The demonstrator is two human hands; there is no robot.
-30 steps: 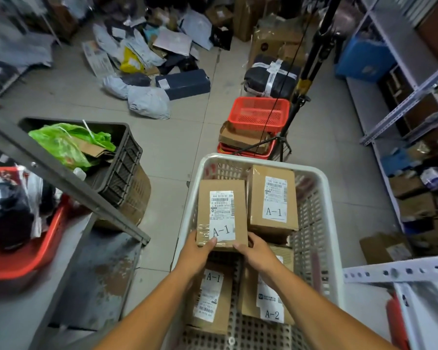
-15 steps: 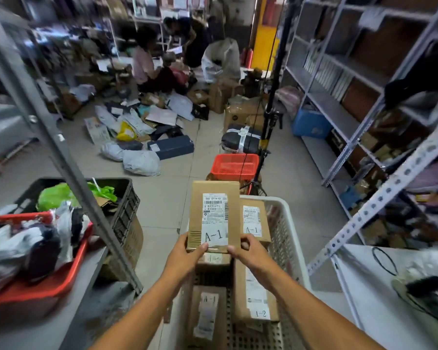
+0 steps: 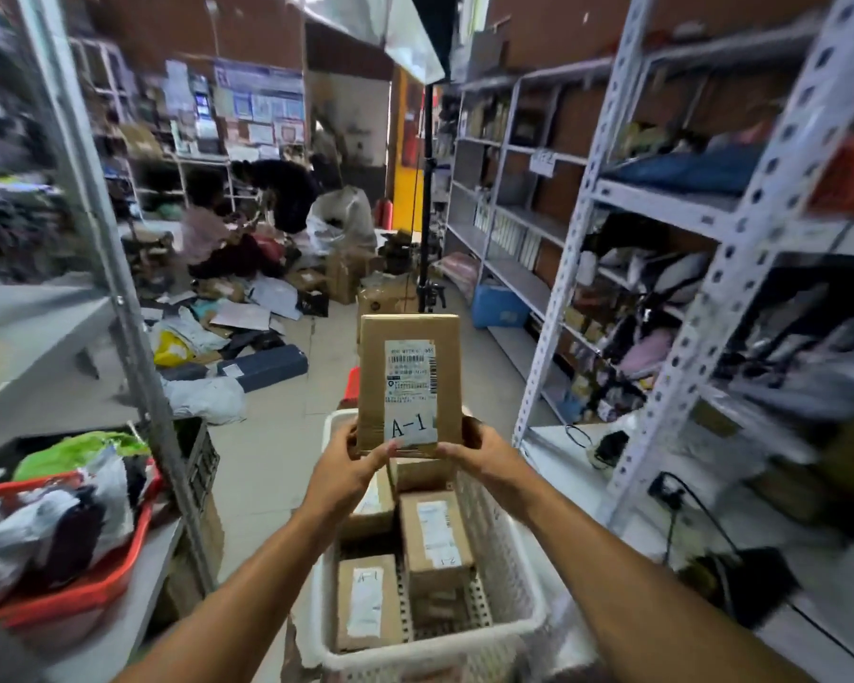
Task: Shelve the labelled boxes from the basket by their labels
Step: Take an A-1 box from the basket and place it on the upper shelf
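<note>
At the bottom centre of the frame stood the white basket (image 3: pixel 514 559), with brown boxes lying in it, one box (image 3: pixel 366 603) marked A-1. Just above it, mid-frame, I held a cardboard box (image 3: pixel 409 382) upright by its lower corners, its A-1 label facing me. My left hand (image 3: pixel 353 468) gripped the left corner, my right hand (image 3: pixel 484 456) the right. Grey metal shelves (image 3: pixel 740 229) filled the right side. Farther off, upper left, parcels (image 3: pixel 203 399) littered the floor.
</note>
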